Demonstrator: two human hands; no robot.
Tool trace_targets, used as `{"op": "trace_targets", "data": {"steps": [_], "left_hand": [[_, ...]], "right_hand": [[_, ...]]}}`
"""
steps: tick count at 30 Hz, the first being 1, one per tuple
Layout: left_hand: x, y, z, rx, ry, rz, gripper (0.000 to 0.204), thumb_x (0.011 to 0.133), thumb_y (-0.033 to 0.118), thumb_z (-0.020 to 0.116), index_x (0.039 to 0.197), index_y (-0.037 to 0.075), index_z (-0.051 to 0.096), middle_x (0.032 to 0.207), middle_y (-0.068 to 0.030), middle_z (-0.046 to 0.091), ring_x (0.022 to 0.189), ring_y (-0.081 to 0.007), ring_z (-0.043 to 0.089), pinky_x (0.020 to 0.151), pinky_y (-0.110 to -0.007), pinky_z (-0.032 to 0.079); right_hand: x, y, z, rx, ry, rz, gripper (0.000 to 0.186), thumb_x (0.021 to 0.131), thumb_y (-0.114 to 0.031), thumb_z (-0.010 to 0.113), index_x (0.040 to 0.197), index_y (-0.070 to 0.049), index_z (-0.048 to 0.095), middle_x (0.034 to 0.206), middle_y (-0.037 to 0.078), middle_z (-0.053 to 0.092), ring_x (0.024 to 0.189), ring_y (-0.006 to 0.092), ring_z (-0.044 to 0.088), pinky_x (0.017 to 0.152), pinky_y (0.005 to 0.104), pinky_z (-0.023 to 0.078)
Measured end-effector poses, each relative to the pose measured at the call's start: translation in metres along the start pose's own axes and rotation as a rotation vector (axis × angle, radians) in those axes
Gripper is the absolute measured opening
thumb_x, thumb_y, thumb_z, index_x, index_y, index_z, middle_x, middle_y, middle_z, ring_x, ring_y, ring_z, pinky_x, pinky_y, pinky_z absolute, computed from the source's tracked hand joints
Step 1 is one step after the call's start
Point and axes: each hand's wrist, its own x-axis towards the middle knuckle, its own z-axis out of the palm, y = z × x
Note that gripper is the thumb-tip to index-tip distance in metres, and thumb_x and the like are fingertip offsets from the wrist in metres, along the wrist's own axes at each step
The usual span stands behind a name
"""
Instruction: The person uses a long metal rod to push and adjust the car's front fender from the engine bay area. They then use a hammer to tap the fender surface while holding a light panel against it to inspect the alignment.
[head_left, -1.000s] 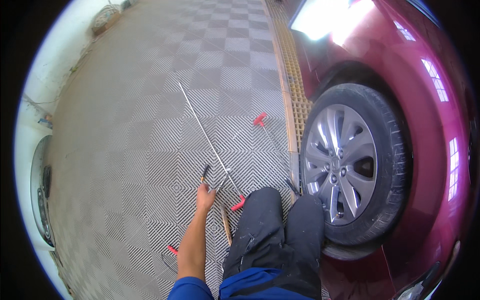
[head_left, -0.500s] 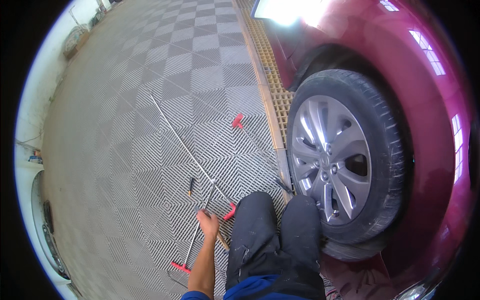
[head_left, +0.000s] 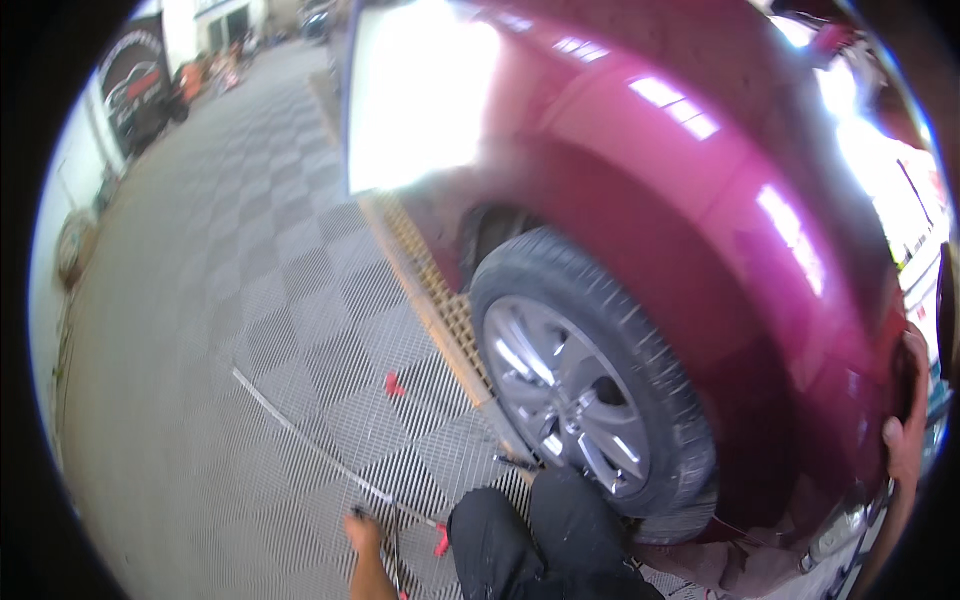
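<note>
My left hand (head_left: 362, 534), blurred, is low over the floor with its fingers closed at a small black tool (head_left: 360, 512); the tool's exact kind is unclear. Beside it lies a long thin metal rod (head_left: 310, 445) with a red handle (head_left: 442, 540). Part of another rod shows just right of the hand. Far to the right, my right hand (head_left: 905, 440) rests against the edge of the maroon car body (head_left: 800, 400), thumb apart and fingers stretched upward. The car's wheel (head_left: 570, 405), with a grey alloy rim, stands in front of my knees.
Another red-handled tool (head_left: 393, 385) lies on the ribbed tile floor (head_left: 260, 340). A black piece (head_left: 517, 462) is near the tyre. Yellow grating (head_left: 430, 265) runs along the car behind a raised edge strip (head_left: 405, 285). A bright white panel (head_left: 415, 110) stands by the fender.
My view has swung up and toward the car. My left hand has moved forward from beside the wooden-handled tool to the small black tool. My right hand has come into view on the car body.
</note>
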Motion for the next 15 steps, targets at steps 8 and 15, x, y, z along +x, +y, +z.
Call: {"op": "trace_targets", "data": {"steps": [8,15], "left_hand": [[-0.021,-0.005,-0.004,-0.407,0.111,0.369,0.056,0.101,0.024,0.055,0.150,0.002,0.039,0.115,-0.0225,0.068,0.094,-0.0312,0.071,0.064,-0.038,0.055],[-0.160,0.177,-0.148,-0.959,-0.073,0.497,0.079,0.102,0.033,0.056,0.160,0.008,0.008,0.131,-0.0202,0.062,0.098,-0.0278,0.073,0.057,-0.034,0.059]], "right_hand": [[0.014,-0.037,-0.017,0.090,-0.017,-0.040,0.095,0.071,-0.066,0.070,0.139,-0.003,0.048,0.144,0.024,0.044,0.137,0.0410,0.043,0.114,0.0473,0.032],[0.010,-0.048,-0.038,0.043,0.150,-0.297,0.074,0.069,-0.032,0.079,0.133,-0.004,0.054,0.137,0.021,0.050,0.126,0.0422,0.050,0.107,0.0501,0.040]]}}
